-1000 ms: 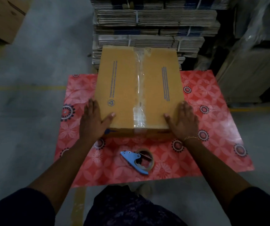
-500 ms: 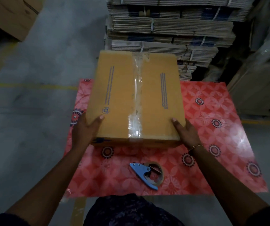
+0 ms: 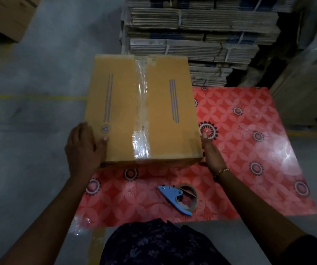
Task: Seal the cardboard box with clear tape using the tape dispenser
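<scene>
Head view shows you the cardboard box (image 3: 140,109) in the middle of the frame, its top flaps closed and a strip of clear tape (image 3: 141,119) running down the centre seam from the far edge to the near edge, where it wrinkles and folds over the front. The box sits over the left part of the red patterned mat (image 3: 249,150), with its left side reaching past the mat's edge; whether it rests on the mat or is lifted off it, you cannot tell.

Your left hand (image 3: 83,148) clasps the near left corner: the thumb lies on the top face, and the other fingers are pressed together and wrapped against the left side. Your right hand (image 3: 210,153) is flat against the near right side, fingers held together and pointing away from you, with a thin bracelet (image 3: 220,171) at the wrist.

Nearer to you on the mat, well apart from both hands, the tape dispenser (image 3: 180,199) lies on its side, blue handle to the left and the tape roll to the right.

Beyond the box stand bundled stacks of flattened cartons (image 3: 201,35). Grey concrete floor (image 3: 29,131) surrounds the mat.
</scene>
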The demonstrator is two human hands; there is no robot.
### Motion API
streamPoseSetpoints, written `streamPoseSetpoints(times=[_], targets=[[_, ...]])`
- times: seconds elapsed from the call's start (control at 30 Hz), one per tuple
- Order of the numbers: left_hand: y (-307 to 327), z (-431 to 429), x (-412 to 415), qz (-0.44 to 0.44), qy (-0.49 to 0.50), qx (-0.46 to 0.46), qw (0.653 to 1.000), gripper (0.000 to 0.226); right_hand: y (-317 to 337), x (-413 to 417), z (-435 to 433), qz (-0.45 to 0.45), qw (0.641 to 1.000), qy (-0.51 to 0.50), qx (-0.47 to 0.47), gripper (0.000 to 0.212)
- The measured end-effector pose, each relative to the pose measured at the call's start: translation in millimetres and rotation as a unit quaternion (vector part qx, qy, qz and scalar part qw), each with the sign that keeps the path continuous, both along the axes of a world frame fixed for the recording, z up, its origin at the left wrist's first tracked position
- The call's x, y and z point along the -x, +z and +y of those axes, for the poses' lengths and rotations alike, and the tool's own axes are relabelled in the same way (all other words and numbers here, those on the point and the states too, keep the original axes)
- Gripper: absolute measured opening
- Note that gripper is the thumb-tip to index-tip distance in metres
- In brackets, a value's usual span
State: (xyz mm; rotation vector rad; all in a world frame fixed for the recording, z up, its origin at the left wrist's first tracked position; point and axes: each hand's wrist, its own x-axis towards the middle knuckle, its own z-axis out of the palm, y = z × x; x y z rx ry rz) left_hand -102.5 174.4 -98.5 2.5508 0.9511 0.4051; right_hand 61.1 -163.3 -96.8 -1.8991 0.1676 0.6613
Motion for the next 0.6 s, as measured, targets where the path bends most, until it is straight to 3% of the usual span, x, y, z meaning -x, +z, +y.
streamPoseSetpoints(times=[0.07,0.17,0.3,0.4,0.5,0.6], targets=[[4,-17,-12,-0.021,-0.061,-0.073,0.995,0.067,-7,19,-20,-0.001,0.999,-0.022,0.025,0.074],[7,-50,-39,-0.006,-0.167,-0.060,0.984,0.063,-26,56,-52,-0.040,0.988,0.044,0.144,0.071],[4,-90,-67,0.082,-0.270,-0.076,0.956,0.067,-61,98,-70,0.056,0.943,0.156,0.288,0.082],[0,-97,-69,0.095,-0.270,-0.093,0.953,0.069,-75,115,-63,0.128,0.953,0.114,0.251,0.090],[-1,-93,-68,0.093,-0.273,-0.090,0.953,0.066,-69,121,-52,0.199,0.969,0.018,0.142,0.073],[-1,-94,-68,0.097,-0.273,-0.089,0.953,0.066,-62,125,-54,0.213,0.972,0.009,0.099,0.061]])
